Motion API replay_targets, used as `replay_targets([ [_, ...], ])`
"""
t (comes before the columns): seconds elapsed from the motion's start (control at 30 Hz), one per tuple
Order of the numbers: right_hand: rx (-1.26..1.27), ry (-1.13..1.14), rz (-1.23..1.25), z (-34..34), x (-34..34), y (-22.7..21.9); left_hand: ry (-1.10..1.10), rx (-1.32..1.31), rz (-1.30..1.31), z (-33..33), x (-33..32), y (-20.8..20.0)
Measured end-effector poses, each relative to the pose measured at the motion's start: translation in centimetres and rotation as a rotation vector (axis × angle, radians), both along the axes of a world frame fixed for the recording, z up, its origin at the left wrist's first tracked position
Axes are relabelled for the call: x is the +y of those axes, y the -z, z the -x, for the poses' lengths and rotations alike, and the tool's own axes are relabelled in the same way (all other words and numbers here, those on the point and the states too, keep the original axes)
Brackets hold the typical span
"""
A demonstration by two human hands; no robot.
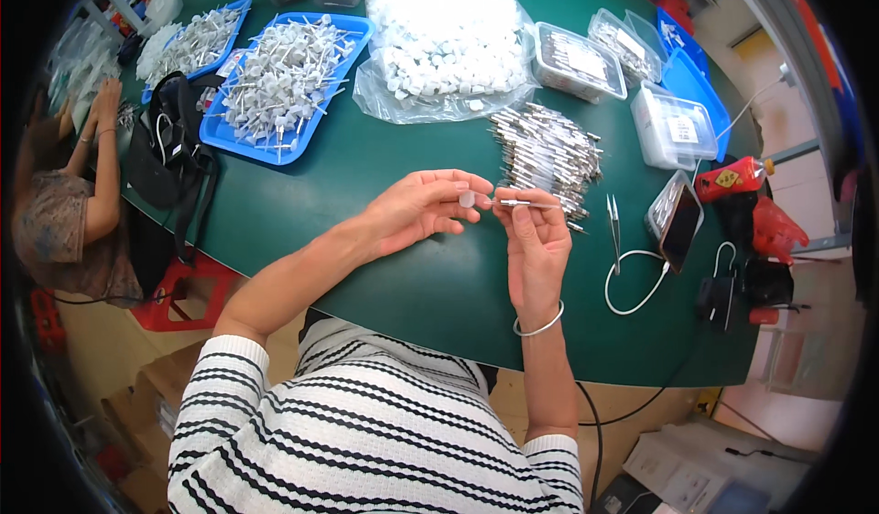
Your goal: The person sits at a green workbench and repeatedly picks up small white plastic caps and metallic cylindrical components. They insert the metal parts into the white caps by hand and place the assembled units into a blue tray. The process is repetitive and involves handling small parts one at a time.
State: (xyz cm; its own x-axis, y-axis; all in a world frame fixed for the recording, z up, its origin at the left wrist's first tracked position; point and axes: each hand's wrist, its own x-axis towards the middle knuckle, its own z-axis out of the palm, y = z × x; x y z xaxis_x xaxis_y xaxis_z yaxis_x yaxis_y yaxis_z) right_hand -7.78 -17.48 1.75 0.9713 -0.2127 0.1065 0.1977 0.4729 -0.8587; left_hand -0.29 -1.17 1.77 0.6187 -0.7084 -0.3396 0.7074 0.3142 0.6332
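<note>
Above the near part of the green table (412, 299), my left hand (403, 214) pinches a small white plastic cap (467, 199) between thumb and fingers. My right hand (538, 253) grips a slim silver metal rod (526, 204), lying sideways with one end toward the cap. The two parts are very close; whether they are joined I cannot tell. Just beyond my right hand lies a heap of similar metal rods (545, 152). Farther back, a clear plastic bag (389, 107) spills many white caps (449, 79).
Blue trays (209, 131) of capped white parts (284, 79) stand at the left, by a black bag (157, 162). Right are clear boxes (678, 129), tweezers (613, 230), a phone (680, 230) with a white cable and a red bottle (732, 177). Another person's arm (103, 162) reaches in at far left.
</note>
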Motion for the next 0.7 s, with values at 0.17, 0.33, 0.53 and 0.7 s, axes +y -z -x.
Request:
replay_targets([
  [0.17,-0.001,-0.008,0.013,-0.2,-0.2,0.7,0.006,-0.274,-0.059,1.1,0.1,-0.1],
  [0.33,-0.015,0.003,0.011,-0.2,0.3,0.7,-0.103,-0.29,-0.081,1.8,-0.9,0.5],
  [0.53,-0.023,0.041,-0.036,0.0,1.0,0.7,-0.228,-0.293,-0.077,2.6,-1.8,0.4],
  [0.7,-0.013,0.086,-0.107,0.2,1.3,0.6,-0.341,-0.269,-0.025,3.4,-2.9,0.4],
])
